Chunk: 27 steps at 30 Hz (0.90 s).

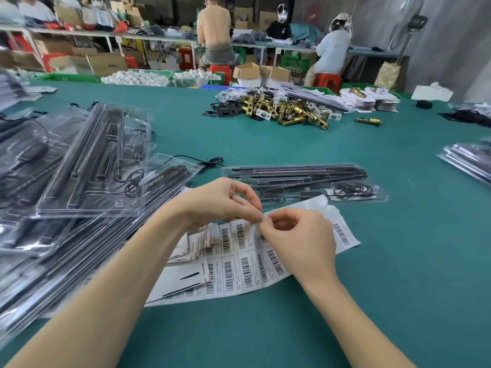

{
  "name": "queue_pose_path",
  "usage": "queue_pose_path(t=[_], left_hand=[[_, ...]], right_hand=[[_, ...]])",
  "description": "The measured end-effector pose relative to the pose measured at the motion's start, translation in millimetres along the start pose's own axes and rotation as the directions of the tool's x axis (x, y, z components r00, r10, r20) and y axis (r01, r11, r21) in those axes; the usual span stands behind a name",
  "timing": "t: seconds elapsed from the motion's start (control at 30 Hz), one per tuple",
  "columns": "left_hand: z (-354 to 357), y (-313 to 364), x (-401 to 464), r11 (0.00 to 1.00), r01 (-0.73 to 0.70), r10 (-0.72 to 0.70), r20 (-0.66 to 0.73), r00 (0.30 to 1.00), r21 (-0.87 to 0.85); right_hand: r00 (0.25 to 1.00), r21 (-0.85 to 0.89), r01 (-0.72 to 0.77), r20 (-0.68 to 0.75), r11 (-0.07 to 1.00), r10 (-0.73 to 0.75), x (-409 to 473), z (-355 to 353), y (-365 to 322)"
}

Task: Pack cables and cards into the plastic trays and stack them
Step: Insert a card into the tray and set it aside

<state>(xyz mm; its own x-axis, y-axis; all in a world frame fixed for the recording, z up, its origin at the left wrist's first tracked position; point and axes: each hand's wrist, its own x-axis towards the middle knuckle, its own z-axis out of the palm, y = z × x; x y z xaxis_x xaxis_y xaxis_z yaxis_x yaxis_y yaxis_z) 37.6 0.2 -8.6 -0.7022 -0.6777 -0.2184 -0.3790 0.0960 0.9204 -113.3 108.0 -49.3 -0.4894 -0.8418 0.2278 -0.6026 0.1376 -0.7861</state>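
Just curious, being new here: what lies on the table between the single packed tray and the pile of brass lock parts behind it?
Only bare green table mat shows between the packed tray and the brass parts, in the head view.

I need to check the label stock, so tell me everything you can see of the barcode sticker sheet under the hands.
The barcode sticker sheet is white paper printed with rows of black barcode labels and small text. It lies flat on the green table, its far right end curled up and blank. The left hand and right hand pinch one label together at its upper edge. Its left end overlaps white cards.
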Motion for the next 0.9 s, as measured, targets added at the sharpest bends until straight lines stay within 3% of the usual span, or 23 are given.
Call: queue_pose_path(t=[0.3, 0.43, 0.53, 0.6, 0.7, 0.8, 0.9], left_hand=[[5, -7, 6, 0.992, 0.044, -0.029, -0.117, 0.993, 0.122], [8, -6, 6, 0.902, 0.018, 0.065, -0.177, 0.982, 0.431], [16, -4, 5, 0.786, -0.065, 0.169, -0.113, 0.979, 0.615], [20, -1, 6, 0.778, -0.153, 0.256, -0.085, 0.963, 0.609], [27, 5, 4, 0.836, -0.315, 0.381, -0.062, 0.922, 0.449], [35, 4, 6, 0.76, -0.418, 0.508, -0.052, 0.86, 0.498], [40, 2, 10, 0.766, -0.454, 0.562, -0.132, 0.817, 0.456]], right_hand=[[0.983, 0.171, -0.158, 0.117, 0.972, 0.139, 8, -10, 6], [0.944, 0.35, -0.32, 0.198, 0.88, 0.264, 15, -24, 7], [0.898, 0.474, -0.44, 0.222, 0.763, 0.38, 23, -39, 12], [0.887, 0.516, -0.458, 0.211, 0.724, 0.411, 26, -45, 14], [0.879, 0.551, -0.469, 0.214, 0.69, 0.426, 27, -43, 15], [0.85, 0.6, -0.52, 0.298, 0.607, 0.434, 25, -35, 15], [0.84, 0.6, -0.542, 0.362, 0.588, 0.405, 26, -31, 14]])
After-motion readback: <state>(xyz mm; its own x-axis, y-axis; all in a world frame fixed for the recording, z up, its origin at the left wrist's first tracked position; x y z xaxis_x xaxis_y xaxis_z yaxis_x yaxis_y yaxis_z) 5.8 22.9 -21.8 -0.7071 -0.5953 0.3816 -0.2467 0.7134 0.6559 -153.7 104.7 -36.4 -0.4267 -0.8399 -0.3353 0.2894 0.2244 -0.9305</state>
